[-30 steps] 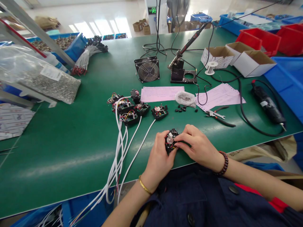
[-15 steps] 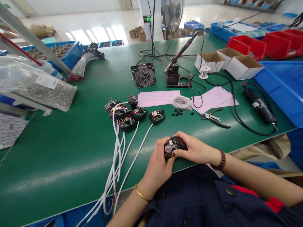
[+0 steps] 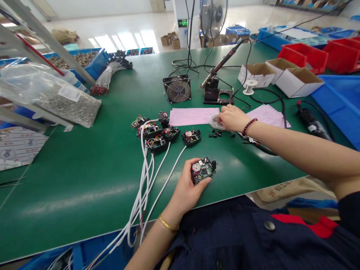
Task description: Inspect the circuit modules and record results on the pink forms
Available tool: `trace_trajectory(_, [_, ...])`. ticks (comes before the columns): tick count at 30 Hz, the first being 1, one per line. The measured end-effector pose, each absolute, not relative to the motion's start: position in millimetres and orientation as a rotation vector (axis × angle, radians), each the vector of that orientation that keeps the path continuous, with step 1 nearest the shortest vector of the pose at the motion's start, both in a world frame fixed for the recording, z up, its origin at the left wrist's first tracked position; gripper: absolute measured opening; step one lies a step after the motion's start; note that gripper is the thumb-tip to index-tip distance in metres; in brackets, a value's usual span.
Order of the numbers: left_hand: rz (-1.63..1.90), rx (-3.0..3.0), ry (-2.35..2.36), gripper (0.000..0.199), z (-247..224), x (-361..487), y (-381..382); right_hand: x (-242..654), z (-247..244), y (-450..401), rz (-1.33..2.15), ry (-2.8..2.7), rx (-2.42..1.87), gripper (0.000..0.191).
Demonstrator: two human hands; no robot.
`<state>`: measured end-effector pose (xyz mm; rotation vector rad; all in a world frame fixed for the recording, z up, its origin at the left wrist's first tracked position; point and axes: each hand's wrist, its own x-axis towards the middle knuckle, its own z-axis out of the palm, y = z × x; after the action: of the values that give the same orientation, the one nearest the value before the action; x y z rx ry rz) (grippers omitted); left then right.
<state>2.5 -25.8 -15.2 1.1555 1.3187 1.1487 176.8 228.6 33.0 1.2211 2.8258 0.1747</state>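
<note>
Left hand is cradling a circuit module, fingers curled under to steady it. Right fingers are touching a plastic bag, grip unclear.

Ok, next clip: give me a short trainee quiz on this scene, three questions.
1. What does the left hand hold?
2. True or false: the right hand is on the small plastic bag.
3. Where does the soldering iron rest? A: on its stand. B: in the blue bin. C: on the pink paper.

Key: 1. A circuit module. 2. True. 3. A.
</note>
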Motion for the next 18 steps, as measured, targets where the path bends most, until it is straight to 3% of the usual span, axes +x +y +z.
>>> trace_trajectory(8, [1.136,1.208,1.375,0.053,-18.2,5.6,-27.0,186.2,35.3,229.0,0.308,2.834,1.187,0.034])
trace_trajectory(18, [1.1,1.184,1.373,0.053,-16.7,5.4,-25.5,188.9,32.8,232.5,0.263,2.806,1.174,0.027])
